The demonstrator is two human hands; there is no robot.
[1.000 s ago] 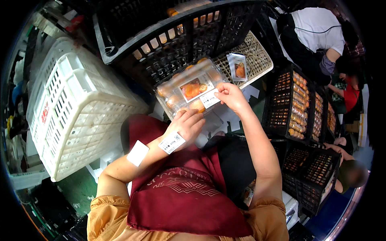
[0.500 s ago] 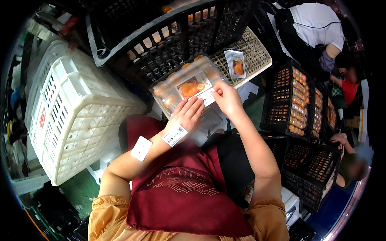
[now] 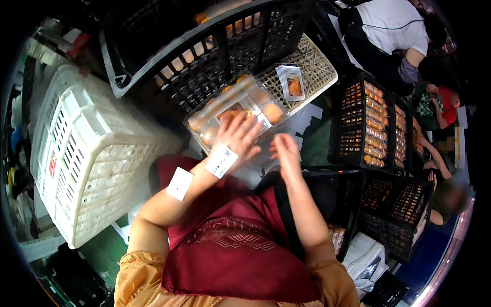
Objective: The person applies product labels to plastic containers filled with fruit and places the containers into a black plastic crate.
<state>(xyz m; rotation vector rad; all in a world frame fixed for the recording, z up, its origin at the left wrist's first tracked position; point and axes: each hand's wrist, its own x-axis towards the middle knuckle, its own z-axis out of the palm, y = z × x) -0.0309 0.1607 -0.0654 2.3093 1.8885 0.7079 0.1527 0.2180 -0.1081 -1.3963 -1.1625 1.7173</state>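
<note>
The left hand (image 3: 236, 139) is lying flat, fingers spread, on a clear plastic tray (image 3: 236, 113) of orange pastries (resting against the black crate (image 3: 204, 61)). The right hand (image 3: 284, 151) is hovering just beside it, open and holding nothing.

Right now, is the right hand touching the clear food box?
No, the right hand is lifted beside the box, apart from it; only the left hand lies on it.

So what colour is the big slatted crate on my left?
White; the crate shows best in the head view.
</note>
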